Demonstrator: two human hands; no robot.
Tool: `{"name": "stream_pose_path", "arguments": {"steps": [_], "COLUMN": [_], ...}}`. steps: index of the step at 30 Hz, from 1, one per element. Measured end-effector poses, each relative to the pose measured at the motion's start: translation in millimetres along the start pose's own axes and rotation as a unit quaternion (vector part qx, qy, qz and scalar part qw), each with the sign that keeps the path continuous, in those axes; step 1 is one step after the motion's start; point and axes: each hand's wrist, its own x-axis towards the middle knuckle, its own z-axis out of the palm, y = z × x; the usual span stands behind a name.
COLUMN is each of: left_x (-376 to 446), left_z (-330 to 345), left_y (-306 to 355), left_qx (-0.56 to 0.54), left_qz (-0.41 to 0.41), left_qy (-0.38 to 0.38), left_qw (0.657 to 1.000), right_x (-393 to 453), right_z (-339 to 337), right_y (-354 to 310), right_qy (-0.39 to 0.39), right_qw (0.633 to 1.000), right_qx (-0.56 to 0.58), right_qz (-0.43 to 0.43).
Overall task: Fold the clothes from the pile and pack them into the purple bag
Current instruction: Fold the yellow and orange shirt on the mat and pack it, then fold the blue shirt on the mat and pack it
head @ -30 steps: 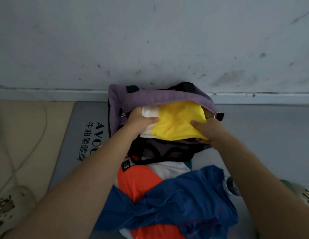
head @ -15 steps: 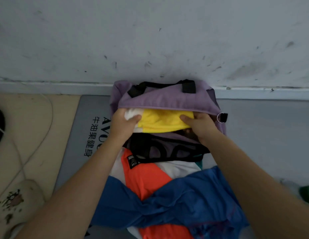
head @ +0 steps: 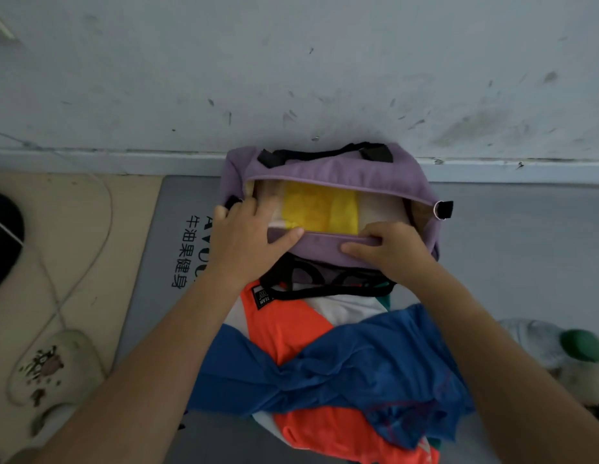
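While the purple fabric bag [head: 328, 169] is sitting against the wall, I'm watching the folded yellow and white garment [head: 319, 206] lying inside its opening. My left hand [head: 247, 239] is resting flat on the bag's near edge; my right hand [head: 390, 247] is pinching that edge.

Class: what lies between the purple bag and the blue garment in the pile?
In the head view, between the purple bag and the blue garment lie black straps and an orange-and-white garment.

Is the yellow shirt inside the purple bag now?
Yes. The folded yellow and white shirt lies inside the open purple fabric bag, showing through its top opening, below the rim.
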Motion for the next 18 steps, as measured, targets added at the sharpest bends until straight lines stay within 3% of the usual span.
{"name": "stream_pose_path", "arguments": {"steps": [3,6,9,12,14,16,18], "left_x": [-3.1,-7.2,-17.1,-38.6,-57.5,-74.9,-92.9], "left_z": [-19.2,-33.8,-38.8,-35.4,-26.1,-7.9,16.7], "left_y": [-2.9,-4.3,0.5,22.1,43.4,62.5,78.0], "left_qx": [-0.008,0.0,-0.007,-0.083,-0.159,-0.213,-0.227], "left_qz": [0.023,0.023,0.02,0.042,0.036,-0.004,-0.018], "left_qy": [0.053,0.083,0.088,0.134,0.093,-0.057,-0.196], "left_qw": [0.998,0.996,0.996,0.987,0.982,0.975,0.954], "right_x": [-10.5,-20.4,-37.0,-64.6,-81.0,-95.9,-111.0], "right_z": [-16.2,-19.5,-12.4,4.2,19.3,37.9,58.3], "right_y": [-8.5,-18.3,-22.6,-16.6,-1.0,19.9,41.8], "right_qy": [0.075,0.126,0.21,0.311,0.235,0.074,-0.056], "right_qw": [0.993,0.985,0.972,0.945,0.97,0.994,0.996], "right_qx": [0.066,0.015,-0.034,-0.024,0.028,0.073,0.003], "right_qz": [-0.067,-0.116,-0.102,-0.098,-0.059,0.028,0.076]}}
